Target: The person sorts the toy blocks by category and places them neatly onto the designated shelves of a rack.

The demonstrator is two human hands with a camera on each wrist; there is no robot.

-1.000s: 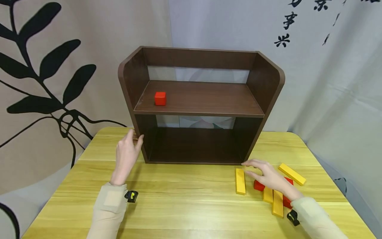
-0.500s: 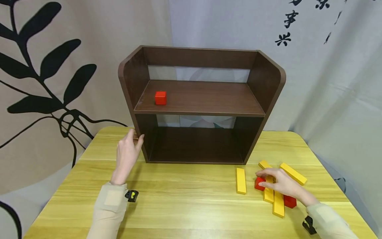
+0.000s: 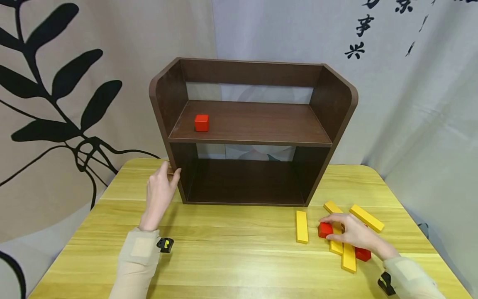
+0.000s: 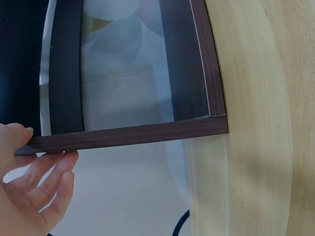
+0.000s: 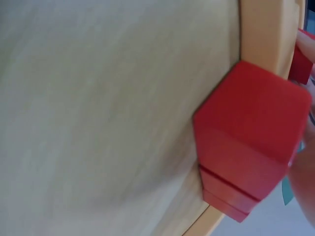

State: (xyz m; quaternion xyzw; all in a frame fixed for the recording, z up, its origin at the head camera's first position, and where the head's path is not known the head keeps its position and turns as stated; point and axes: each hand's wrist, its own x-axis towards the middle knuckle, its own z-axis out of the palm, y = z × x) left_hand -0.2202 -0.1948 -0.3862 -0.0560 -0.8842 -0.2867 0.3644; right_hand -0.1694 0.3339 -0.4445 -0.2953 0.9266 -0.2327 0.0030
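The right hand (image 3: 352,234) pinches a small red cube (image 3: 325,229) between thumb and fingers (image 3: 333,217), low on the table (image 3: 231,249) among a loose scatter of yellow bars (image 3: 301,226) near the right front of the shelf (image 3: 250,133). To do this step well, the pinch should sit square on opposite faces of the cube and lift it straight up, so the bar (image 3: 336,232) touching it is not dragged along. The left hand (image 3: 159,195) holds the shelf's left side panel, thumb on one face and fingers curled round the edge (image 4: 123,137), which steadies the shelf. The cube is plain glossy red with crisp edges, and another red cube (image 3: 201,123) stands on the upper board, well to the left. A further red block (image 3: 362,253) lies just behind the hand
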